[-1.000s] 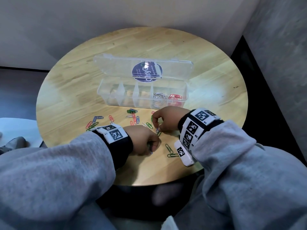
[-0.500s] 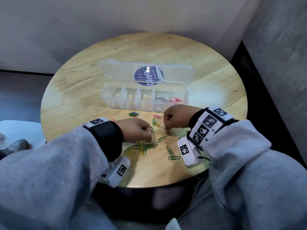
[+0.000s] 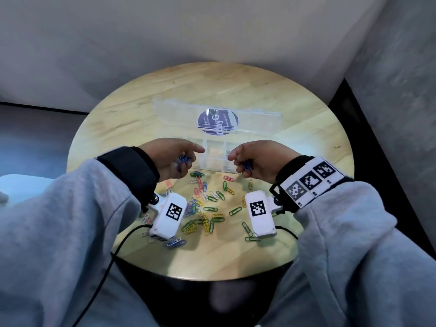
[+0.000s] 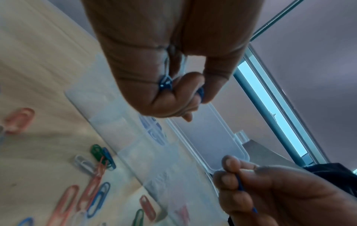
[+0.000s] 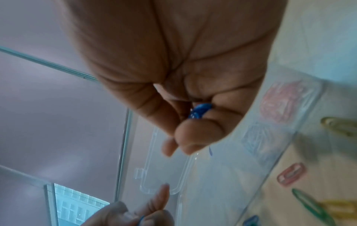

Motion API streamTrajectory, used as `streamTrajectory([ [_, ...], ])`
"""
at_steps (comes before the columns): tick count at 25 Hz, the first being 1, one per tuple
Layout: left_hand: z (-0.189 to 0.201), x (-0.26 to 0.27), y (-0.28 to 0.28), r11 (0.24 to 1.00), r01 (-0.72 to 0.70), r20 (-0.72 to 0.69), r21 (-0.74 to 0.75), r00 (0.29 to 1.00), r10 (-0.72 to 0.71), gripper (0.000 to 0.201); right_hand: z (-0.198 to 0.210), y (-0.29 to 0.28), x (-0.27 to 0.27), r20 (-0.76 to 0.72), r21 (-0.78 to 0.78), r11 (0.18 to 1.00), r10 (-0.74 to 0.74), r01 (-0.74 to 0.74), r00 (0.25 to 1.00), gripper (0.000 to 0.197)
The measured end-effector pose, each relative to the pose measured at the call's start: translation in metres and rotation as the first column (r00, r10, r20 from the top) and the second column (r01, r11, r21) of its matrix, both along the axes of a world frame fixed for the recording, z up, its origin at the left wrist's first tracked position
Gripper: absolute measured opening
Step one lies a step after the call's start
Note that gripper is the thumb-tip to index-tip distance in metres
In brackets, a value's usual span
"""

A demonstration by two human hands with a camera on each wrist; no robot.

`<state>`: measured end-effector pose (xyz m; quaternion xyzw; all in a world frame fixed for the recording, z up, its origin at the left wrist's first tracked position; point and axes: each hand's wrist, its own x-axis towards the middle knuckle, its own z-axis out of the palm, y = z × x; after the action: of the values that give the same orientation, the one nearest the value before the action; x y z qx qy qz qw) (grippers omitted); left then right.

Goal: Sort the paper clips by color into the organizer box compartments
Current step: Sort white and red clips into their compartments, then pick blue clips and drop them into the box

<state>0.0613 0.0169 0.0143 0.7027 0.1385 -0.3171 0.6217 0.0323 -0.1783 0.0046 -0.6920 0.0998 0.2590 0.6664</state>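
Observation:
A clear organizer box (image 3: 218, 161) with its lid open stands mid-table; its lid (image 3: 254, 119) carries a round purple label. My left hand (image 3: 186, 159) is raised before the box's left part and grips blue paper clips (image 3: 183, 159) (image 4: 165, 83). My right hand (image 3: 243, 161) is raised before the right part, curled round more blue clips (image 3: 247, 165) (image 5: 200, 112). In the right wrist view, red clips (image 5: 280, 102) and pale clips (image 5: 258, 140) fill two end compartments. Loose clips (image 3: 207, 208) in several colours lie scattered between my wrists.
The round wooden table (image 3: 295, 95) stands in a corner, with a grey wall behind and to the right. A black cable (image 3: 113, 251) runs off the table's front edge from the left wrist camera. Green clips (image 3: 247, 230) lie near the front right.
Both hands have lifted off the table and moved forward toward the box, each holding blue clips. The head view has drawn back and shows more of the scattered clips.

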Motion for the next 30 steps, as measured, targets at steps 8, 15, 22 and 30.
streamTrajectory([
  [8, 0.004, 0.033, -0.011, 0.987, -0.078, -0.071, -0.143, 0.995, 0.068, 0.043, 0.0, 0.01, 0.026, -0.194, 0.422, 0.838, -0.289, 0.346, 0.937, 0.022],
  [15, 0.0, 0.047, -0.028, 0.977, -0.085, -0.031, -0.197, 0.996, 0.08, 0.037, -0.007, 0.02, 0.037, -0.174, 0.52, 0.778, -0.309, 0.354, 0.935, 0.043],
  [22, -0.006, 0.043, -0.027, 0.943, -0.065, -0.055, -0.325, 0.997, 0.05, 0.06, -0.001, 0.009, 0.026, -0.043, 0.302, 0.915, -0.267, 0.267, 0.963, 0.028],
  [30, -0.005, 0.006, -0.037, 0.925, 0.306, 0.303, 0.225, 0.88, -0.365, 0.007, 0.0, -0.046, -0.01, 0.13, -0.54, 0.841, 0.132, -0.041, 0.983, 0.009],
])
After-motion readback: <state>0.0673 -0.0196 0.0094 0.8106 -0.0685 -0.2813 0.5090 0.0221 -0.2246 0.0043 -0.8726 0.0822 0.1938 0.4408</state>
